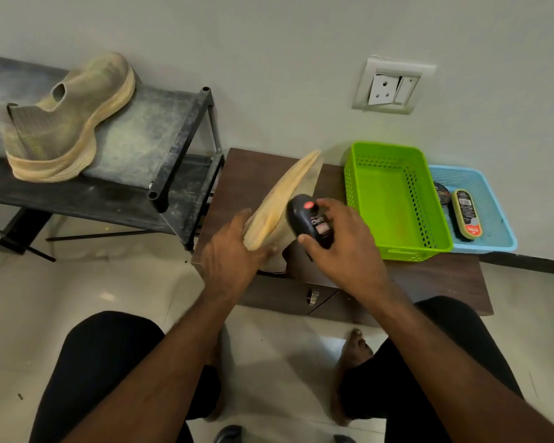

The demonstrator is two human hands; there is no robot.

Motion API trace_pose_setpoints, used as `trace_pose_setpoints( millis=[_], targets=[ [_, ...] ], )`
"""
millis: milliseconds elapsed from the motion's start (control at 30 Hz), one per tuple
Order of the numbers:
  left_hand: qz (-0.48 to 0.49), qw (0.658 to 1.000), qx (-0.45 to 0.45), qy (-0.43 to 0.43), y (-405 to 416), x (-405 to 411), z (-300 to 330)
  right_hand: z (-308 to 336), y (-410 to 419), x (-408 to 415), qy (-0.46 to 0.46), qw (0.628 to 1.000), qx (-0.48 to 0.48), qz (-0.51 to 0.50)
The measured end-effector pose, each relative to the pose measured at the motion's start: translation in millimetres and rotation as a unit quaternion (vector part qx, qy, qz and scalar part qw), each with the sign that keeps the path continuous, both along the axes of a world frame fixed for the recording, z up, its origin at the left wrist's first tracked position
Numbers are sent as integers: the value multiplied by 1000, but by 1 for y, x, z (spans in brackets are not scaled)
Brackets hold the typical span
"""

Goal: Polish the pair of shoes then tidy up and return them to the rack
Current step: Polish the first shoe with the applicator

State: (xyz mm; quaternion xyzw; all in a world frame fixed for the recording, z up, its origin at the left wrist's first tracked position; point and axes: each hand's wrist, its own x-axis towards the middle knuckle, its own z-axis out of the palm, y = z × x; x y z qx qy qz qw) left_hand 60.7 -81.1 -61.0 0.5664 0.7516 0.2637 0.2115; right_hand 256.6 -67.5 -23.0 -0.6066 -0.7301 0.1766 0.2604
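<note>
One olive knit shoe with a tan sole (61, 123) lies on the top shelf of the dark shoe rack (160, 139) at the left. Its mate (285, 193) is tilted on its side over the brown low table (247, 174), sole turned towards me. My left hand (231, 254) grips that shoe at the heel end. My right hand (343, 244) holds a black polish applicator bottle (311, 222) with a red spot, pressed against the shoe's side.
A green plastic basket (397, 199) stands on the table to the right, with nothing visible inside. Beside it a blue basket (490, 212) holds a shoe brush (466, 212) and a round tin (442, 193). A wall socket (392, 87) sits above. My knees and bare feet are below.
</note>
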Motion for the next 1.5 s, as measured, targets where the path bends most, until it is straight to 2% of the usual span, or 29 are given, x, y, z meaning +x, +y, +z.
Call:
trace_pose_setpoints(
  millis=[100, 200, 233, 333, 400, 500, 567, 600, 767, 833, 867, 933, 1000, 1033, 1133, 1200, 1233, 1300, 1367, 1433, 1500],
  targets=[
    [-10, 1000, -5, 4, 5, 4, 8, -29, -4, -27, 6, 996, 7, 84],
    [17, 1000, 2, -18, 8, -2, 4, -46, 11, -36, -18, 993, 36, 110],
    [11, 1000, 2, -9, 8, -3, 2, -50, 21, -32, -30, 994, 48, 94],
    [-28, 999, -8, 29, 9, -3, -2, -51, 58, -9, -40, 998, 38, -39],
    [-28, 999, -14, 34, 10, -4, -1, -47, 63, -3, 0, 998, 39, -55],
    [-7, 999, -23, 26, 11, -9, -1, -35, 34, -22, 64, 993, 62, 76],
    [-7, 998, -35, 52, 11, -7, 1, -37, 21, -31, 21, 988, 48, 147],
    [-7, 998, -32, 59, 11, -6, 2, -40, 25, -31, -7, 987, 60, 147],
    [-34, 996, -24, 77, 9, -5, -1, -45, 72, -10, -76, 993, 68, -51],
    [-24, 998, -21, 61, 9, -10, -5, -42, 70, -3, -43, 992, 90, -79],
    [-23, 998, -18, 52, 9, -11, -6, -38, 64, -1, -5, 993, 96, -62],
    [-19, 998, -9, 52, 9, -11, -9, -35, 45, -5, 43, 994, 79, 54],
    [-10, 998, -7, 65, 11, -9, -10, -43, 32, -16, 5, 987, 52, 150],
    [-9, 998, -2, 64, 12, -9, -11, -47, 33, -19, -24, 986, 64, 150],
    [-14, 999, 9, 35, 10, -10, -9, -49, 66, -11, -61, 995, 73, -11],
    [-11, 1000, 6, 16, 9, -14, -8, -45, 75, 1, -37, 994, 57, -91],
    [-8, 1000, 2, 7, 10, -16, -8, -43, 70, 2, -7, 995, 60, -79],
    [3, 1000, -6, -24, 11, -18, -9, -36, 45, -5, 38, 995, 86, 19],
    [21, 999, -14, -46, 14, -18, -8, -34, 27, -15, 13, 990, 77, 120],
    [26, 997, -22, -70, 15, -18, -8, -41, 36, -18, -23, 991, 66, 116],
    [31, 993, -27, -108, 12, -20, -8, -49, 53, -15, -31, 998, 47, 37]
  ],
)
